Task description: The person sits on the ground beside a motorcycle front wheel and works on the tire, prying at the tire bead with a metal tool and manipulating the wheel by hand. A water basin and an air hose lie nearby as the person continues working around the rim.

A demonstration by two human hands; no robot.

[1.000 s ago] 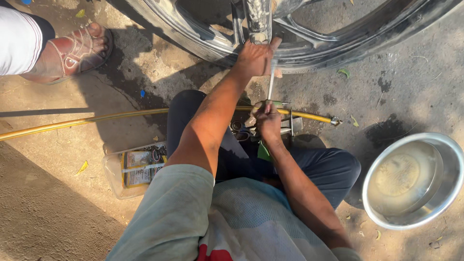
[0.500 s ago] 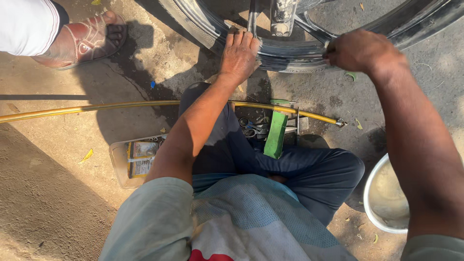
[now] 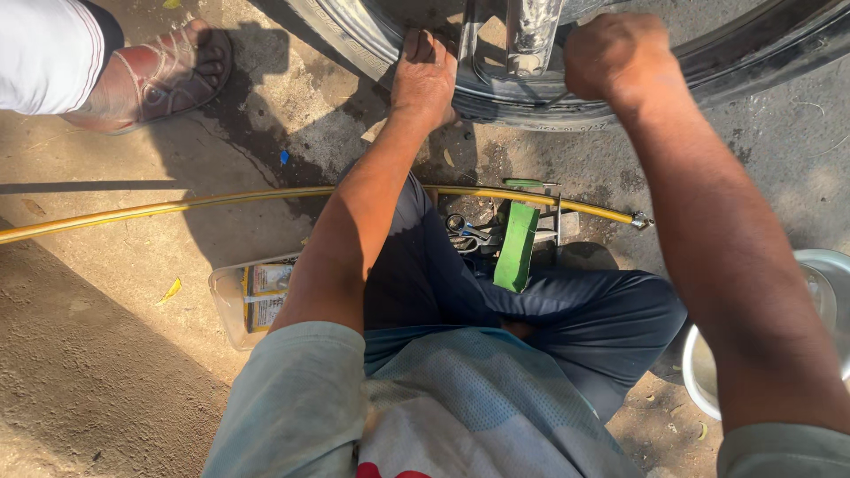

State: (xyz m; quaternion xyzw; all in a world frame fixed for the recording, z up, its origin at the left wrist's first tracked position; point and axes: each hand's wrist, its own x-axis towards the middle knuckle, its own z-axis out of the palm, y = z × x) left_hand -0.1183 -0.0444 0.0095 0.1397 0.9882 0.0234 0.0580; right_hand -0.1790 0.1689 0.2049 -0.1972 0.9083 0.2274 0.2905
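We see both hands on a black tyre (image 3: 372, 40) that arcs across the top of the head view, mounted on a silver rim (image 3: 531, 26). The left hand (image 3: 425, 75) lies flat against the tyre's near sidewall, fingers spread and pressing, not closed around anything. The right hand (image 3: 620, 57) is curled into a fist at the tyre's near edge, just right of a rim spoke; whether it holds a tool we cannot tell, since the fingers hide the palm. Below the tyre, on the concrete ground (image 3: 115, 292), a yellow hose (image 3: 177, 205) runs from the left and ends in a metal fitting (image 3: 639, 219). Between hose and the person's knees, still below the tyre, lie scissors (image 3: 467, 232) and a green flat piece (image 3: 516, 248). A clear plastic box (image 3: 248, 296) sits below and left of the tyre, beside the left elbow. A steel bowl (image 3: 819, 265) shows partly below the tyre at far right, behind the right forearm. Another person's sandalled foot (image 3: 159, 75) stands left of the tyre.
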